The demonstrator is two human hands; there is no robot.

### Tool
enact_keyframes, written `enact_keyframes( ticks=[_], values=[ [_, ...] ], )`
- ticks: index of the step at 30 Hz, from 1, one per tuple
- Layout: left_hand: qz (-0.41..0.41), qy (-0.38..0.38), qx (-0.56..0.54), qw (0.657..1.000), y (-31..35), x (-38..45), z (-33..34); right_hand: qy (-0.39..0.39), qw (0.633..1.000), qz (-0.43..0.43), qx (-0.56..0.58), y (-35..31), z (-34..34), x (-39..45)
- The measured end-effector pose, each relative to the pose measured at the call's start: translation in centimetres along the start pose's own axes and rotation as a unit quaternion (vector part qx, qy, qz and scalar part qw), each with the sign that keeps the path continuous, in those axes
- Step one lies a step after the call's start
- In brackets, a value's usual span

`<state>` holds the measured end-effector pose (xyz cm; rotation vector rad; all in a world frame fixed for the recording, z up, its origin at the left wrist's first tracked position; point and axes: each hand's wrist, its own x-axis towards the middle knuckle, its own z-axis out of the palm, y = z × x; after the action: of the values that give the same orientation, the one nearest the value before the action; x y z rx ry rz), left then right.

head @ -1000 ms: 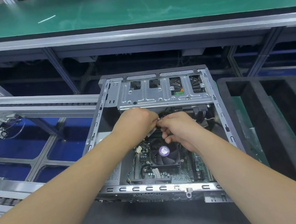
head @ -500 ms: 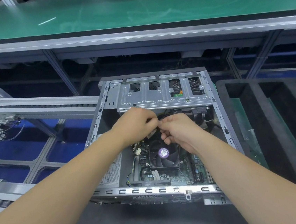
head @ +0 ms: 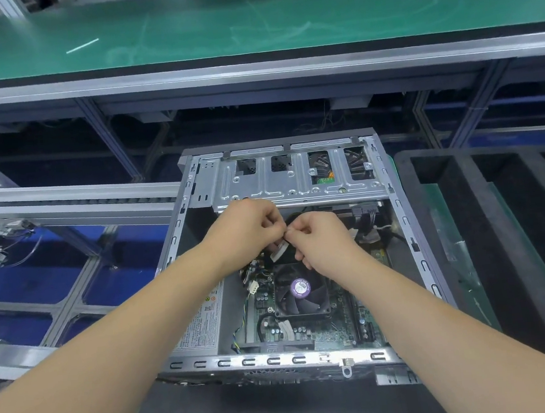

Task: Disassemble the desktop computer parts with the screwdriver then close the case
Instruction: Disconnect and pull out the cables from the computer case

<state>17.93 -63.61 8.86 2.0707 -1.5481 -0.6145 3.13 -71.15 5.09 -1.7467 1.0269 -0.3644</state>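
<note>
**Head view: both hands met over a connector inside the open case**

The head camera looked down on an open desktop case [head: 413, 245] lying on a dark mat, its side panel off. Both hands worked at the centre of the case. The left hand [head: 249, 225] came in from 7 o'clock, fingers curled tight, and the right hand [head: 318, 238] came in from 5 o'clock, fingers likewise curled; their fingertips met and pinched a small white connector [head: 277, 252] between them. What the connector was plugged into could not be told.

Just toward 6 o'clock from the hands sat the CPU fan [head: 302, 290] with its purple round label, on the green motherboard [head: 331, 331]. The silver drive cage [head: 295, 180] spanned the case at 12 o'clock. A power supply [head: 203, 324] with a printed label lay at 8 o'clock inside the case. A black foam tray [head: 502, 232] stood at 3 o'clock, just beside the case. A green conveyor belt [head: 244, 17] ran across at 12 o'clock, well apart.
</note>
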Motion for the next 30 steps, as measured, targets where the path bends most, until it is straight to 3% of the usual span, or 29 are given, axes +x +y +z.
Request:
enact_keyframes(
  ticks=[7, 16, 23, 30],
  values=[
    [0.049, 0.012, 0.119, 0.992, 0.1, 0.1, 0.3, 0.024, 0.997, -0.034, -0.071, 0.1, 0.2, 0.0],
    [0.075, 0.016, 0.184, 0.98, -0.6, 0.3, 0.9, 0.038, 0.985, -0.101, -0.134, 0.1, 0.4, -0.4],
    [0.059, -0.009, 0.134, 0.989, -0.8, 0.4, 0.5, 0.068, 0.959, -0.159, -0.226, -0.3, 0.1, -0.9],
    [0.044, -0.013, 0.104, 0.994, -0.6, 0.4, 0.3, 0.086, 0.956, -0.168, -0.223, -0.5, 0.4, -1.1]
  ],
)
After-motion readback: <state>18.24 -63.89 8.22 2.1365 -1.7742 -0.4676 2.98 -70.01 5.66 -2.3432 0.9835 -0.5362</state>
